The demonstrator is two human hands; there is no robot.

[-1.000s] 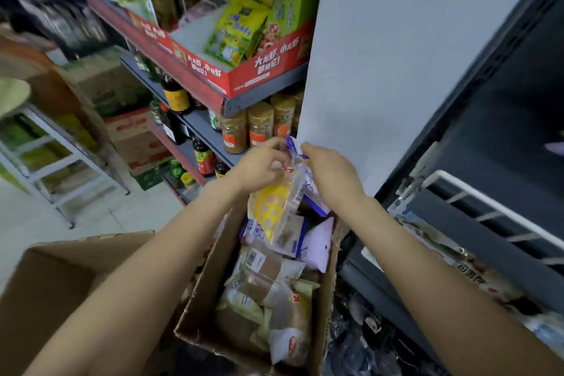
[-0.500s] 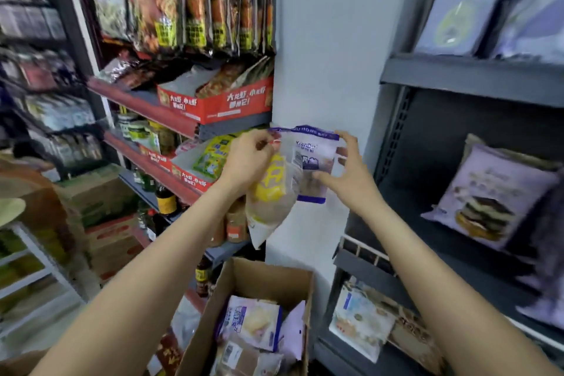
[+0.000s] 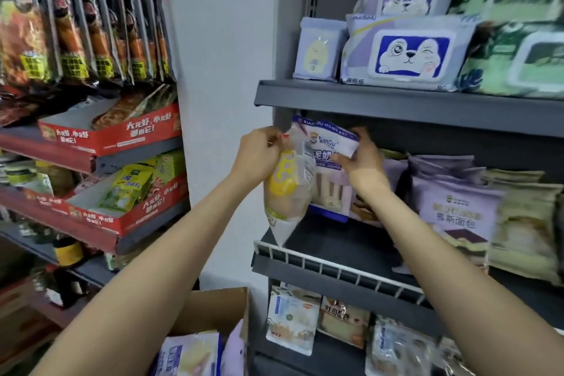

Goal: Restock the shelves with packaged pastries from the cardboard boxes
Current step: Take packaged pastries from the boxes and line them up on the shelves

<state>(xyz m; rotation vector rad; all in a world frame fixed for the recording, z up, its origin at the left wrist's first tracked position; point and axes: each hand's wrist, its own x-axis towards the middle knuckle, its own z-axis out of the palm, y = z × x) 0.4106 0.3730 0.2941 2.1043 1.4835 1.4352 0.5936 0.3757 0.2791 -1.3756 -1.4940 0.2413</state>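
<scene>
My left hand (image 3: 258,156) grips the top of a clear pastry bag with a yellow print (image 3: 285,189), which hangs over the wire rail at the shelf's left end. My right hand (image 3: 361,159) holds a white and purple pastry pack (image 3: 328,174) just behind it, upright at the mouth of the middle grey shelf (image 3: 335,238). Purple bread packs (image 3: 454,210) stand on that shelf to the right. Below, an open cardboard box (image 3: 213,308) holds more packs (image 3: 192,354).
The top shelf (image 3: 396,101) carries wet-wipe packs. A white wire rail (image 3: 335,265) fronts the middle shelf. The lower shelf holds several bread packs (image 3: 291,320). To the left, red shelves carry snack trays (image 3: 122,134), hanging bags and bottles.
Both hands have lifted the two packs up from the cardboard box and carried them right to the middle grey shelf. My view has swung up and right with them.
</scene>
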